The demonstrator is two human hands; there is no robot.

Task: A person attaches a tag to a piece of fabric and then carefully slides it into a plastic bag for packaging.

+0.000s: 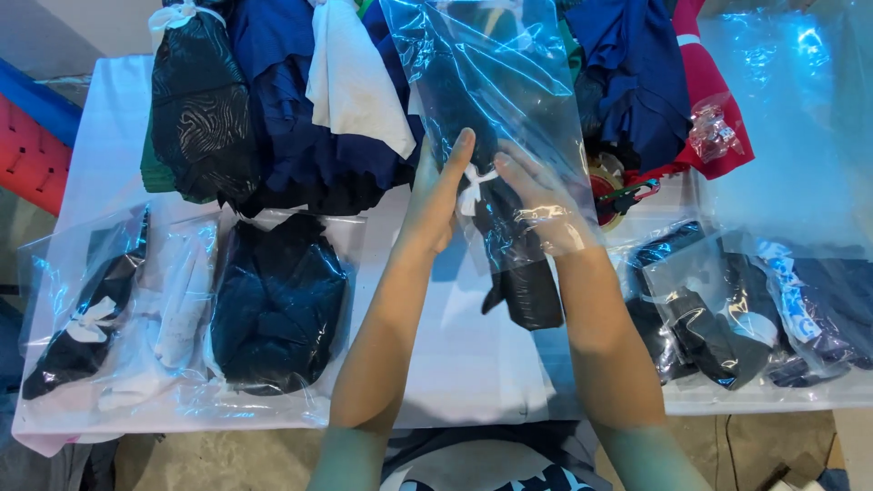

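Observation:
I hold a clear plastic bag (496, 82) upright over the middle of the white table (473, 364). A black garment (527, 286) with a white bow hangs partly inside it, its lower end sticking out below the bag. My left hand (438, 195) grips the bag's left edge from outside. My right hand (536, 205) is behind the plastic film, fingers on the garment near the bow.
Bagged dark and white garments (277, 300) lie at the left. More bagged dark clothes (727, 314) lie at the right. A heap of blue, white and red cloth (346, 100) fills the back, with a tape dispenser (614, 195) beside it.

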